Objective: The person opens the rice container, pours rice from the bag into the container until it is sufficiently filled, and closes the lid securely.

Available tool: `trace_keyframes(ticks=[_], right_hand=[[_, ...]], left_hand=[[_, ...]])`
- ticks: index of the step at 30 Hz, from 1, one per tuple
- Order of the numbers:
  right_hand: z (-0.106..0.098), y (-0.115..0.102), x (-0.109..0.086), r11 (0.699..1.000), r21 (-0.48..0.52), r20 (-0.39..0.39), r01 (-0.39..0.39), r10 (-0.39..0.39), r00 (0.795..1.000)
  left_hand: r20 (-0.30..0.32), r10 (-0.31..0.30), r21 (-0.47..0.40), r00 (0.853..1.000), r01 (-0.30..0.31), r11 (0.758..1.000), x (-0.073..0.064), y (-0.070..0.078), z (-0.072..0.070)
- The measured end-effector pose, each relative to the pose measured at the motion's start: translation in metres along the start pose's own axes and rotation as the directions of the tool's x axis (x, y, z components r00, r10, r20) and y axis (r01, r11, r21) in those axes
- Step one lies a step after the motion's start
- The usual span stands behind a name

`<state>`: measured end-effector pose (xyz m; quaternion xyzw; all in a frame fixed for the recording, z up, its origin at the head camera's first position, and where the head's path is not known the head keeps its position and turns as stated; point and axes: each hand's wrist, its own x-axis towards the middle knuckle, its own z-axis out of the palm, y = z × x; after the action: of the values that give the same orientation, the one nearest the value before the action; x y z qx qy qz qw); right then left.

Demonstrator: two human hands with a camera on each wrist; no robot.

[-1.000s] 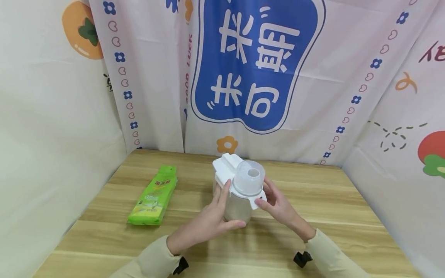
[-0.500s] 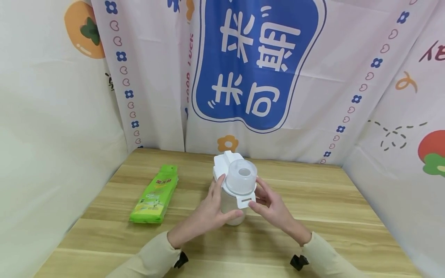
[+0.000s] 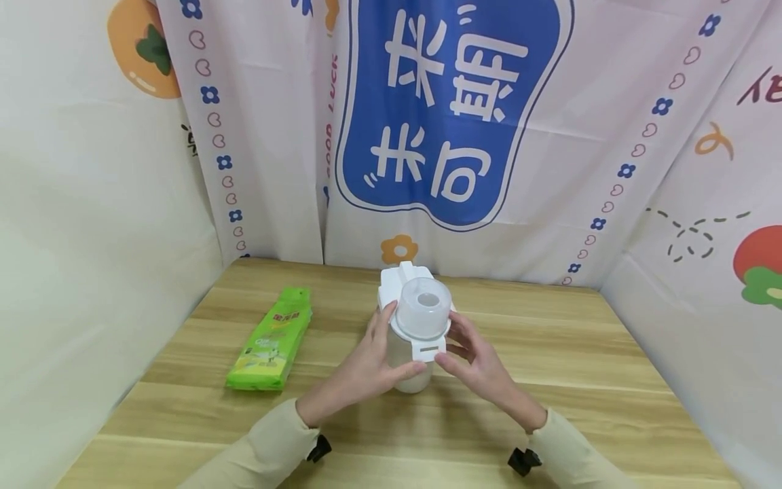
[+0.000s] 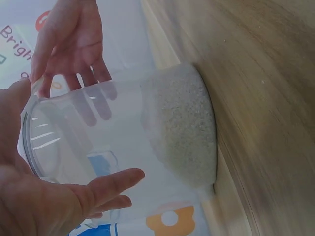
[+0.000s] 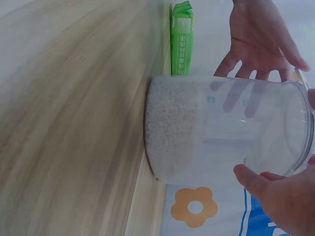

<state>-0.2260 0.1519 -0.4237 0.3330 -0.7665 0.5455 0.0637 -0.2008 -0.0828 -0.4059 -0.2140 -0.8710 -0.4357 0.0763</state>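
Note:
A clear plastic storage container (image 3: 400, 360) stands upright on the wooden table, with white rice-like grains (image 5: 172, 118) filling its lower part. Its white lid (image 3: 391, 285) carries a clear measuring cup (image 3: 423, 316) and a slotted tab (image 3: 429, 352) facing the front. My left hand (image 3: 360, 373) holds the container's left side near the top, its thumb across the front. On the opposite side, my right hand (image 3: 482, 363) grips around the upper rim, with the thumb at the tab's edge. Some fingers of the right hand are hidden behind the container in the head view.
To the left on the table (image 3: 550, 353) lies a green printed packet (image 3: 271, 346). A patterned white curtain (image 3: 275, 136) hangs behind the table's far edge, and similar cloth covers both sides. A black wrist strap piece (image 3: 524, 462) shows beneath the right sleeve.
The lid has turned with its cup and tab, the tab swinging from the right toward the front left. Both hands have shifted slightly left and stay on the container. The packet has not moved.

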Motion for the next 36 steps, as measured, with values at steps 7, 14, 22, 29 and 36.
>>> trace_keyframes(ticks=[7, 14, 22, 29, 36], right_hand=[[-0.0014, 0.0015, 0.0036, 0.995, 0.079, 0.050, -0.053, 0.049, 0.998], [-0.0006, 0.0019, 0.0034, 0.991, 0.112, 0.054, -0.067, 0.061, 0.997], [0.0008, 0.0026, 0.0042, 0.983, 0.166, 0.032, -0.077, 0.073, 0.997], [0.0011, 0.0050, 0.0058, 0.981, 0.177, 0.017, -0.084, 0.082, 0.996], [0.0016, 0.0053, 0.0047, 0.981, 0.172, 0.008, -0.084, 0.084, 0.996]], left_hand=[[0.001, -0.013, 0.024, 1.000, 0.013, 1.000, 0.0008, -0.0026, -0.0014], [-0.017, -0.025, 0.025, 1.000, 0.025, 0.999, 0.0002, -0.0028, 0.0001], [-0.022, -0.040, 0.036, 0.999, 0.041, 0.999, -0.0004, -0.0021, 0.0017], [-0.034, -0.022, 0.049, 0.999, 0.024, 0.999, -0.0021, 0.0003, 0.0024], [-0.040, -0.008, 0.070, 0.999, 0.011, 0.998, -0.0037, 0.0035, 0.0029]])
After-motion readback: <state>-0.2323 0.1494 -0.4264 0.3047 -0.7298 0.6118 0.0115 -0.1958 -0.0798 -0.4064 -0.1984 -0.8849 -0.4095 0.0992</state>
